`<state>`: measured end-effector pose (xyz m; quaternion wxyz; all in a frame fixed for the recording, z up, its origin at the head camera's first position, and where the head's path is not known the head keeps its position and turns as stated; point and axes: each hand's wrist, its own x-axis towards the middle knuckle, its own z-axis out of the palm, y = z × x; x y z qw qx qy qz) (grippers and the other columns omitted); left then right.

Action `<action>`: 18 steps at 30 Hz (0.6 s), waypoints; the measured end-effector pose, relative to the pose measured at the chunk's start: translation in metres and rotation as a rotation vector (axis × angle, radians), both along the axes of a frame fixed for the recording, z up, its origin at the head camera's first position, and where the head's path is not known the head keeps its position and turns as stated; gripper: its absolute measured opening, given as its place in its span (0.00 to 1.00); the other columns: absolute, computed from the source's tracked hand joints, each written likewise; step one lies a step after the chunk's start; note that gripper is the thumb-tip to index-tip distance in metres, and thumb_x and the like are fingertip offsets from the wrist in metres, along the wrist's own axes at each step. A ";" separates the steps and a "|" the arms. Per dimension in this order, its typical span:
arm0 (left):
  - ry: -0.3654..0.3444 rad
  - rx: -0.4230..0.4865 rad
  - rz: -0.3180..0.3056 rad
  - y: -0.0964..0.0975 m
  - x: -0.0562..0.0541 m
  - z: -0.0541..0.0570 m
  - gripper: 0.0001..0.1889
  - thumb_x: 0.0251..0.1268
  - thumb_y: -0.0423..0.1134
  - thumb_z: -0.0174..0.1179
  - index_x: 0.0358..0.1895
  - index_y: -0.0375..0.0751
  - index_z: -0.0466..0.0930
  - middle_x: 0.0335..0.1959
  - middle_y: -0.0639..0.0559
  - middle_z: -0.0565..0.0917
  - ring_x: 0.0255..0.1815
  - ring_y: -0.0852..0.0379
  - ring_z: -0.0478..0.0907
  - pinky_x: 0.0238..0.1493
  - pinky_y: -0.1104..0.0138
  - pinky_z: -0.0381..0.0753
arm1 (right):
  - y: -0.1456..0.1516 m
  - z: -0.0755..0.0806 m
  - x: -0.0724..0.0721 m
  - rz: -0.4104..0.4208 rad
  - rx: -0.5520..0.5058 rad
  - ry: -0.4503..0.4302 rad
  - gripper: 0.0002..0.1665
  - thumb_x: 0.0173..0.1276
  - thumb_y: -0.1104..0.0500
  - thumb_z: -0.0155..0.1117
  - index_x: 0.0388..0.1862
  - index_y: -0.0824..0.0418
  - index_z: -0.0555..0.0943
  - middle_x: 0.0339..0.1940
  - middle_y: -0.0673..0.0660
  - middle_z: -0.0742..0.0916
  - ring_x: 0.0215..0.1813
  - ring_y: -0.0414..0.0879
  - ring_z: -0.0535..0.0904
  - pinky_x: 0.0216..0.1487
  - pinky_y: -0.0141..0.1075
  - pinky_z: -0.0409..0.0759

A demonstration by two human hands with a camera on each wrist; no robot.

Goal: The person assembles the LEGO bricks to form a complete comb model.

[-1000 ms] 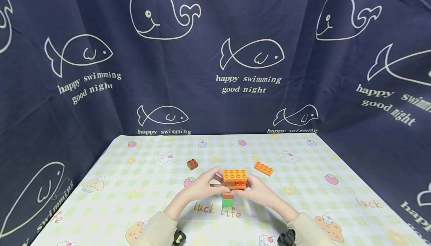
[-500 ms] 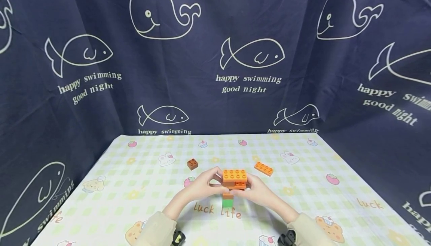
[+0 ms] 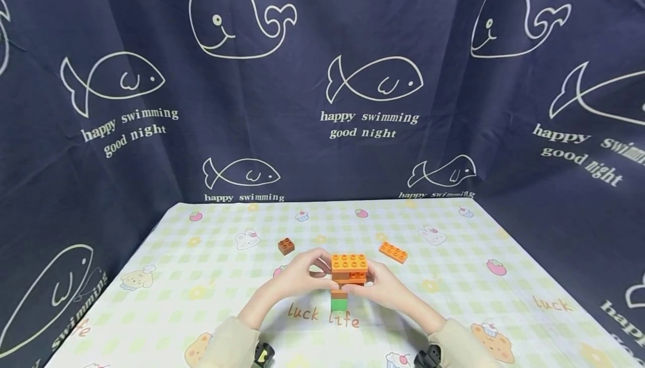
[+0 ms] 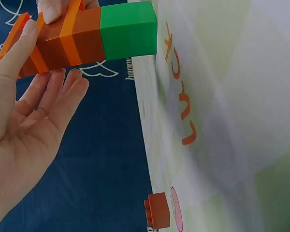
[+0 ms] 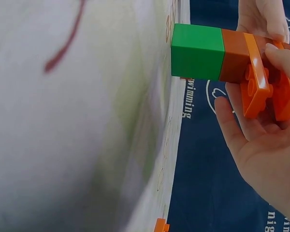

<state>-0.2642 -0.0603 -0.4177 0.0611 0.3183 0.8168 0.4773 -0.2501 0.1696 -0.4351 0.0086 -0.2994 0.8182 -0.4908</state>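
A tower of toy building bricks stands upright on the table, gripped from both sides. Its base is a green brick, with brown bricks and orange plates alternating above it. An orange plate with studs forms the top. My left hand holds the upper part, its thumb on the near face and the other fingers behind. From the other side my right hand grips the same upper layers, its thumb pressed on the near face. The orange plates jut out toward the right hand.
A brown brick lies behind the left hand, and an orange plate with studs lies behind the right. The patterned cloth covers the table. A dark blue curtain hangs behind the table's far edge.
The head view has shifted slightly. Both hands keep their hold on the tower, with hardly any visible movement.
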 end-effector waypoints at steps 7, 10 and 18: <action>0.011 0.027 0.014 -0.009 -0.002 0.006 0.16 0.52 0.44 0.69 0.44 0.46 0.77 0.43 0.53 0.81 0.44 0.57 0.79 0.47 0.73 0.81 | -0.001 0.001 0.001 -0.021 0.008 0.008 0.25 0.60 0.52 0.68 0.55 0.58 0.76 0.49 0.53 0.85 0.49 0.39 0.81 0.54 0.31 0.78; 0.047 0.009 0.029 -0.014 -0.005 0.007 0.14 0.55 0.44 0.67 0.43 0.45 0.78 0.42 0.53 0.82 0.42 0.59 0.79 0.46 0.73 0.81 | -0.001 0.001 0.001 -0.035 0.019 0.009 0.26 0.59 0.52 0.68 0.55 0.58 0.76 0.48 0.52 0.85 0.49 0.39 0.81 0.54 0.31 0.78; 0.141 0.007 0.129 -0.026 -0.017 0.012 0.10 0.61 0.41 0.63 0.41 0.39 0.81 0.38 0.49 0.85 0.38 0.60 0.80 0.43 0.72 0.82 | -0.002 0.000 0.001 -0.062 0.043 -0.027 0.26 0.60 0.53 0.68 0.56 0.57 0.75 0.48 0.51 0.85 0.49 0.41 0.81 0.55 0.32 0.77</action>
